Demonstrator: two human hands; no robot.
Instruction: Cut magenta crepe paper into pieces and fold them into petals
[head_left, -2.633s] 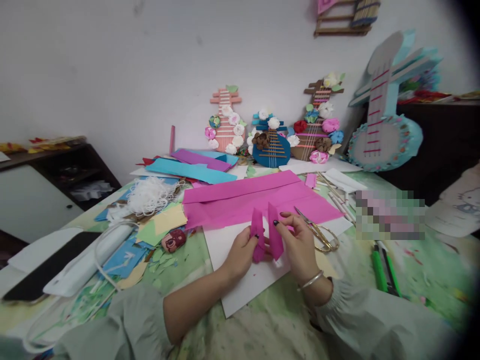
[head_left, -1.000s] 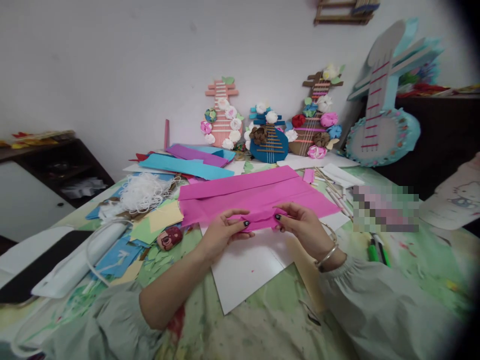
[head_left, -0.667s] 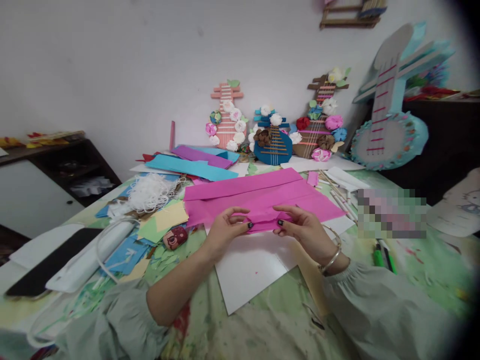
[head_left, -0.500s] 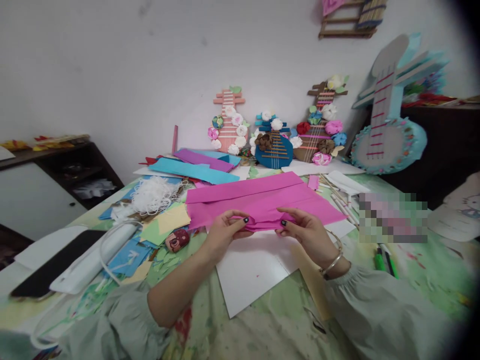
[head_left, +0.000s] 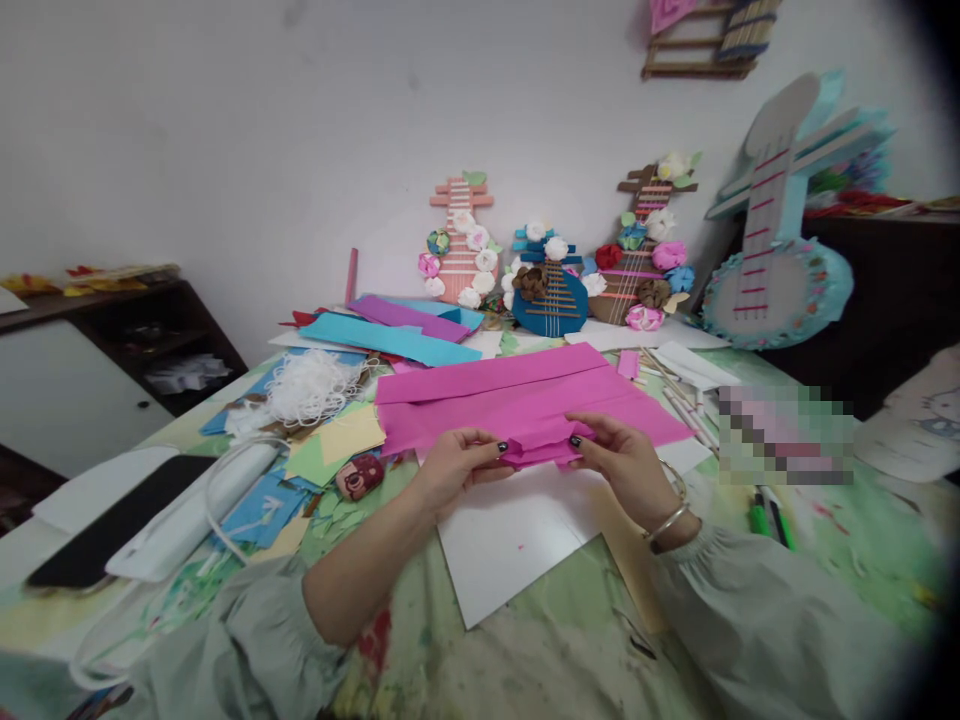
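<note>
A small folded strip of pink crepe paper [head_left: 541, 450] is pinched at its left end by my left hand [head_left: 469, 470]. My right hand [head_left: 616, 468], with a bangle at the wrist, grips the strip's right end between thumb and fingers. Behind both hands a larger pink sheet [head_left: 480, 385] lies on the table, with a fold along its far side. Below the hands there is a white board [head_left: 510, 550], partly covered by the pink paper and my fingers.
White string [head_left: 311, 390], paper scraps [head_left: 337, 440] and a dark red patterned object [head_left: 360, 477] lie left, beside a power strip [head_left: 191, 510] and a black phone [head_left: 120, 520]. Green markers [head_left: 771, 518] lie right. Flower-decorated cardboard instruments [head_left: 551, 295] stand against the wall.
My hands have shifted slightly right, still holding the pink strip. Its middle now bulges up more, and the left hand's fingers are closer to its end. The view has moved slightly.
</note>
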